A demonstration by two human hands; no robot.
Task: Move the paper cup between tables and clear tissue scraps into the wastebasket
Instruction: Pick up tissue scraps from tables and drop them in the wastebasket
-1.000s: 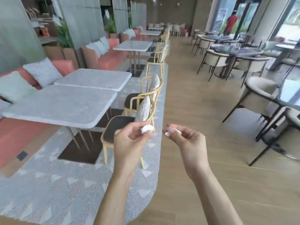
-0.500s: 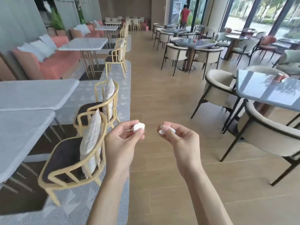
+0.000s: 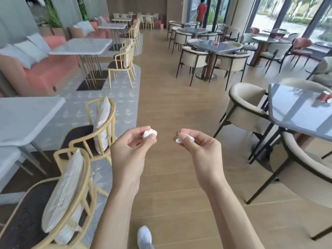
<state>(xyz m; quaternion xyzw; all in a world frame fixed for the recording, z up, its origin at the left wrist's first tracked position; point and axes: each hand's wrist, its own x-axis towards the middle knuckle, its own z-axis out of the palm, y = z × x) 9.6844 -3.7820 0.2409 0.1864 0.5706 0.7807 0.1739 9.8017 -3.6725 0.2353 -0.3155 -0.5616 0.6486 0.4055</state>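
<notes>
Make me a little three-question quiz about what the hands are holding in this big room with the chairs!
1. True or false: the left hand pinches a tissue scrap.
2. What does the right hand hold? A) a paper cup B) a white tissue scrap C) nothing
3. Fill in: the yellow chairs stand on the person's ____ side.

Key: 1 true; 2 B; 3 left.

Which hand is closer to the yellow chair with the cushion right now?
Left. The left hand, pinching a tissue scrap, is just right of the yellow chair. The right hand, pinching its own scrap, is farther right over the wooden floor.
</notes>
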